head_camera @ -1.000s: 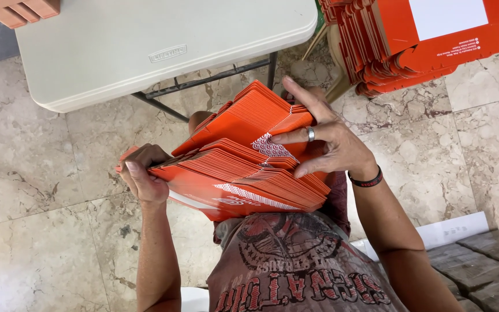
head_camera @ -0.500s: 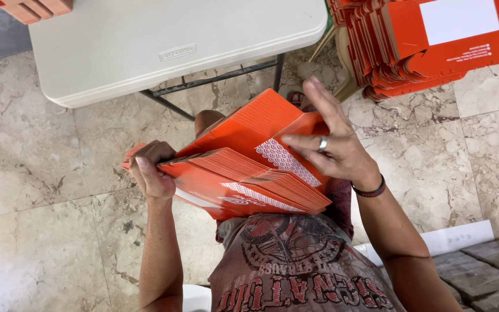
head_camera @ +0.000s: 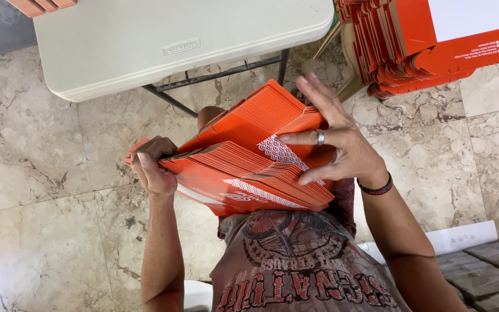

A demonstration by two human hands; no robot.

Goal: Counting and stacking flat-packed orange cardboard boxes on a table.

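1. Orange card sleeves, flat and many, gathered into one thick stack [head_camera: 244,173] over the lap, below the near edge of the folding table [head_camera: 145,52]
2. Held at the stack's left end by the left hand [head_camera: 152,170], fingers curled round the edge and thumb pressed on top, clamped tight, probably to keep the loose sheets from sliding apart
3. Spread over the right end by the right hand [head_camera: 333,147], fingers apart and flat on the upper sheets, a ring [head_camera: 320,137] on one finger and a dark wristband [head_camera: 376,188] on the wrist; pressing, not gripping, as if to square the pile or fan it
4. Tilted with the far end higher, upper sleeves lifted away from the lower ones near the right fingers, so the stack opens like a wedge
5. Lying between the two hands, touching both, clear of the table and well above the marble floor [head_camera: 41,231]
6. Stacked at the top right corner of the view, a further heap of orange cartons [head_camera: 428,52] on a chair or stand, well apart from the hands
7. Seen at the table's far left corner, more orange pieces [head_camera: 36,6], partly cut off
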